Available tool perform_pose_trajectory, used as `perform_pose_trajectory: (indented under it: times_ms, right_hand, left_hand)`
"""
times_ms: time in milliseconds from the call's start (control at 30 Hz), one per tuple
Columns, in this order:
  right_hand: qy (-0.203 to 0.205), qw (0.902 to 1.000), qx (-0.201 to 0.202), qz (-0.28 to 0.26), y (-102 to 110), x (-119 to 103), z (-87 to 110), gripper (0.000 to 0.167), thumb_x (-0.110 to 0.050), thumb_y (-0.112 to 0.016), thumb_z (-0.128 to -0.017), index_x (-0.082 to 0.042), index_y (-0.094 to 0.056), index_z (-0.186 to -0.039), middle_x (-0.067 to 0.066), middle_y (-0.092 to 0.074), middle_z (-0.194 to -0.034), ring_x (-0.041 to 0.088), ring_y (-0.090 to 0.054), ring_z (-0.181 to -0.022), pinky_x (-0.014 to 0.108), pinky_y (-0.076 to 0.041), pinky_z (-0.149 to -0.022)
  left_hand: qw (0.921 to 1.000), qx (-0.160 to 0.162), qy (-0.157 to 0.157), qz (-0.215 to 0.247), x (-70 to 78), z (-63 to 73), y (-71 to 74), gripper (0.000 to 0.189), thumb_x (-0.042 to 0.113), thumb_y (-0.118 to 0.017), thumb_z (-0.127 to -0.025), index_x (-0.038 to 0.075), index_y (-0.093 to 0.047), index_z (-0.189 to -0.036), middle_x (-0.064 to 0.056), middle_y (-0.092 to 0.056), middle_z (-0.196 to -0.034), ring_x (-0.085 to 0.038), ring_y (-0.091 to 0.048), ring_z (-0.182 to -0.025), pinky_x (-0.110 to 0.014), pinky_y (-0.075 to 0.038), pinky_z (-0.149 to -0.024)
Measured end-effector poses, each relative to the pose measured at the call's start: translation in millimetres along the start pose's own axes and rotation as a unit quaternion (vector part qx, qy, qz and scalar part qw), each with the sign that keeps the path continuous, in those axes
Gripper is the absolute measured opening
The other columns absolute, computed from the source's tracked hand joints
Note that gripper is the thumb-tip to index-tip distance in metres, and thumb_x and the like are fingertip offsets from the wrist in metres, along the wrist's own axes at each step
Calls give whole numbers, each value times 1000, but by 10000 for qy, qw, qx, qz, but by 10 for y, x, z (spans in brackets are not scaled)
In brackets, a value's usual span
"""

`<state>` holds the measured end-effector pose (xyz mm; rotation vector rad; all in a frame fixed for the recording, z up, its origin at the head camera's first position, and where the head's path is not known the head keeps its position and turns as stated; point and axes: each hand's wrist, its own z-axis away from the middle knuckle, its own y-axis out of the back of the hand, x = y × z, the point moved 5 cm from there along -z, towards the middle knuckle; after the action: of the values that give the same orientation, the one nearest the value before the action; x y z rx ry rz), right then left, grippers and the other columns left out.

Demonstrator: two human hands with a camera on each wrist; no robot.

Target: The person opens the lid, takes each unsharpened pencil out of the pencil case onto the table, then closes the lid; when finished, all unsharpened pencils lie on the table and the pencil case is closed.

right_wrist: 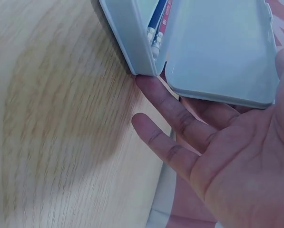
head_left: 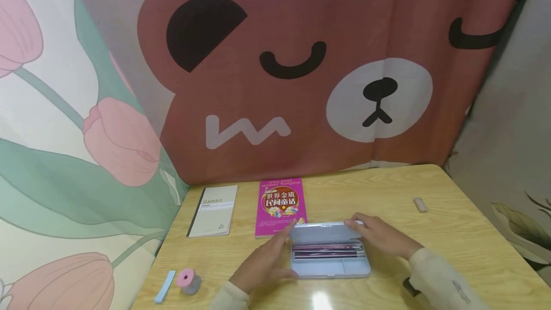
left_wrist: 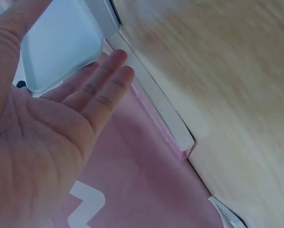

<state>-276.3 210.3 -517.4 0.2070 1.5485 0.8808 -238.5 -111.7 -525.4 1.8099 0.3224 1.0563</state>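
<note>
A pale blue pencil case [head_left: 330,268] lies on the table with its lid [head_left: 323,233] raised. Several pencils [head_left: 327,251] with dark and red barrels lie in the rear section. My left hand [head_left: 266,263] is at the case's left side, its fingers extended by the lid's corner and its thumb near the front corner. In the left wrist view those fingers reach behind the lid [left_wrist: 61,42]. My right hand [head_left: 382,234] pinches the lid's right corner, thumb over the edge and some fingers behind it; another fingertip meets the case's base [right_wrist: 146,57] in the right wrist view.
Behind the case lie a pink book [head_left: 281,204] and, left of it, a notebook [head_left: 213,212]. A light blue strip [head_left: 165,287] and a pink-topped spool [head_left: 189,281] sit at front left. An eraser-like block [head_left: 420,204] lies back right; a small dark object [head_left: 411,287] is by the right sleeve.
</note>
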Motion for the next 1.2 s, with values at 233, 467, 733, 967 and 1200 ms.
perform_pose_trajectory:
  times_ms: [233, 467, 733, 967, 1200]
  right_hand:
    - [-494, 9987, 79, -115, 18, 102, -82, 55, -55, -39, -118, -11, -70, -130, 9, -72, -129, 21, -72, -103, 49, -61, -97]
    - [-711, 9971, 229, -126, 19, 104, -115, 65, -60, -38, -117, -7, -63, -145, 16, -70, -138, 21, -70, -102, 64, -56, -108]
    - [-787, 9948, 642, -11, 3, 120, 20, 70, -66, -43, -114, -12, -49, -157, 17, -71, -137, 20, -73, -103, 53, -63, -98]
    - [-276, 9753, 1550, 1547, -16, -23, 261, 39, -57, -61, -111, -20, -59, -98, -6, -56, -87, 8, -53, -77, 28, -49, -66]
    - [1929, 9106, 1563, 3303, -384, -292, 347, 19, -38, -81, -101, -20, -77, -108, -11, -65, -106, 7, -61, -96, 36, -62, -84]
  left_hand:
    - [9988, 18, 422, 237, -73, -13, -63, 143, 44, -96, -83, 39, 11, -177, -5, -68, -152, -26, -67, -140, -54, -54, -120]
    - [9980, 4, 595, 218, -108, -4, -84, 144, 48, -97, -81, 42, 12, -176, -2, -64, -158, -26, -65, -143, -55, -53, -120]
    - [9972, 6, 677, 308, -122, -4, -42, 149, 50, -99, -76, 42, 11, -176, -1, -44, -176, -31, -59, -150, -55, -52, -121]
    - [9945, -54, 879, 570, -179, -11, -50, 151, 46, -101, -74, 49, 11, -174, 1, -47, -174, -32, -58, -150, -57, -49, -124]
    - [9937, -98, 936, 606, -214, -30, -71, 153, 44, -103, -73, 51, 12, -173, 1, -45, -175, -32, -56, -152, -56, -48, -124]
